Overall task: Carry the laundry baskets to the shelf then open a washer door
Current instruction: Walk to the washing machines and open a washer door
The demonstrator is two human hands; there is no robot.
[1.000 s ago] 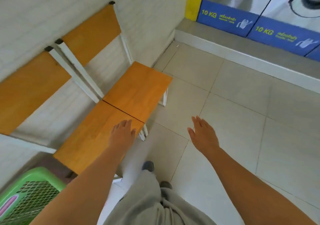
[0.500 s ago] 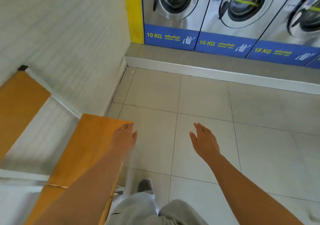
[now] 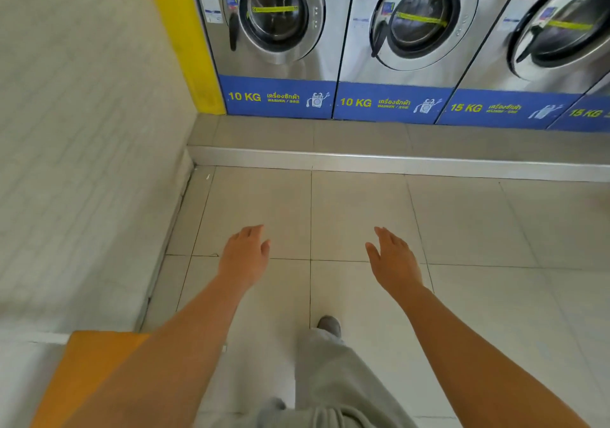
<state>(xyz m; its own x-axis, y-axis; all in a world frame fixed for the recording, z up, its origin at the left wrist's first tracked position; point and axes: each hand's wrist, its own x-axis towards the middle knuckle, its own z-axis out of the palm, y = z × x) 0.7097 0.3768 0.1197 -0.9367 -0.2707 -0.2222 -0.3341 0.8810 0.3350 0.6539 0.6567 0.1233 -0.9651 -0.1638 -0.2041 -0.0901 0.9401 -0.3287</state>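
Silver washers [image 3: 280, 31] carry blue bands [image 3: 277, 97] with yellow lettering; a yellow strip [image 3: 185, 38] edges the wall, pale tiled floor [image 3: 462, 223], orange bench [image 3: 89, 371], grey trousers [image 3: 333, 381].

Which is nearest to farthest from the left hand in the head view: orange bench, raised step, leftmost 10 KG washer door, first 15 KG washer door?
From the left hand:
1. Orange bench, behind-left by the wall, lower left corner.
2. Raised step, straight ahead across the floor tiles.
3. Leftmost 10 KG washer door, above the step, ahead.
4. First 15 KG washer door, far right, shut like the others.
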